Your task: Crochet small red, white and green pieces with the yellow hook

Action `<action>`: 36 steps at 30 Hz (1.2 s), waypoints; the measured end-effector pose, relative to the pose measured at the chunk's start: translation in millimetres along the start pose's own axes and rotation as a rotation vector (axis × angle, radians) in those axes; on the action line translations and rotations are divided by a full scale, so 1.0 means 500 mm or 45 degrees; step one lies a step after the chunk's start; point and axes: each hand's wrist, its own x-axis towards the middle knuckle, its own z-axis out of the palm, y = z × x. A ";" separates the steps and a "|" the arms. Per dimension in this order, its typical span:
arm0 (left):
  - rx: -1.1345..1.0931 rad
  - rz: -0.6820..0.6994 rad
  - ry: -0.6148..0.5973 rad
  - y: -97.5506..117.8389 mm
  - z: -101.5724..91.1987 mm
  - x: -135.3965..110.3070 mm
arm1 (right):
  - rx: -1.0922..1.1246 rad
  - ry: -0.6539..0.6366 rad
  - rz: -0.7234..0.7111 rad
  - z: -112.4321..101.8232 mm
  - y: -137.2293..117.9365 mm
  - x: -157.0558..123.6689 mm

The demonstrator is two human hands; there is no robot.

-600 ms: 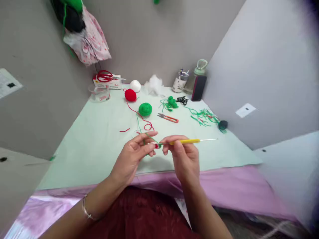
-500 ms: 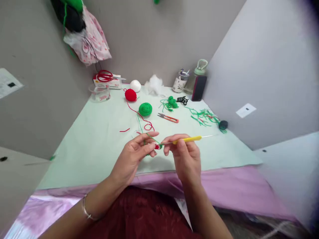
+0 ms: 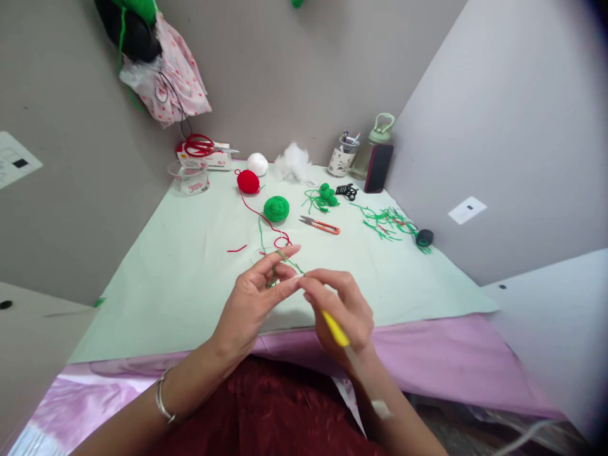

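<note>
The left hand (image 3: 249, 294) pinches a small worked piece (image 3: 299, 275) at its fingertips above the table (image 3: 190, 272), one green strand (image 3: 292, 262) crossing an extended finger. The right hand (image 3: 346, 310) grips one yellow-handled hook (image 3: 335, 328), just swung from sideways to slanting down and back; its tip now seems lost at the work. Beyond: one red-handled scissors (image 3: 199, 145), three balls (red (image 3: 248, 182), white (image 3: 257, 164), green (image 3: 276, 208)), one orange snips (image 3: 325, 227).

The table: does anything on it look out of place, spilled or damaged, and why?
The yarn scraps look untidy: green and red bits strewn at the right of the table, by a black roll. One short red strand lies apart on the left. Nothing looks spilled or damaged.
</note>
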 end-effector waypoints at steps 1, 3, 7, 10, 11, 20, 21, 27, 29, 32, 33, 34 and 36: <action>-0.053 -0.053 -0.020 0.000 -0.001 0.002 | -0.055 0.009 -0.046 0.002 0.002 -0.001; -0.186 -0.190 -0.063 0.001 -0.005 0.008 | 0.019 0.041 -0.001 0.005 0.004 0.000; -0.292 -0.282 -0.042 0.007 -0.010 0.017 | 0.546 0.198 0.469 0.005 0.003 0.019; -0.222 -0.184 -0.064 0.006 -0.005 0.012 | 0.745 0.201 0.585 0.008 0.001 0.033; -0.186 -0.144 -0.071 0.004 -0.002 0.009 | 0.739 0.178 0.572 0.010 -0.001 0.035; -0.293 -0.265 -0.053 -0.011 -0.001 0.017 | 0.156 0.116 0.167 0.015 0.000 0.009; -0.324 -0.297 -0.050 -0.010 -0.004 0.020 | 0.222 0.136 0.242 0.012 0.002 0.011; -0.123 -0.140 -0.009 -0.001 -0.008 0.016 | 0.836 0.173 0.700 0.009 0.007 0.028; -0.037 -0.089 -0.030 0.001 -0.005 0.011 | 0.866 0.131 0.682 0.013 0.007 0.028; -0.009 -0.096 -0.018 0.005 -0.002 0.006 | 0.935 0.118 0.733 0.014 0.012 0.024; -0.012 -0.098 -0.017 0.007 -0.002 0.005 | 0.973 0.126 0.777 0.013 0.014 0.024; -0.017 -0.097 -0.018 0.009 -0.002 0.004 | 1.012 0.140 0.819 0.012 0.017 0.023; -0.027 -0.094 -0.020 0.012 -0.001 0.003 | 1.066 0.170 0.870 0.010 0.020 0.024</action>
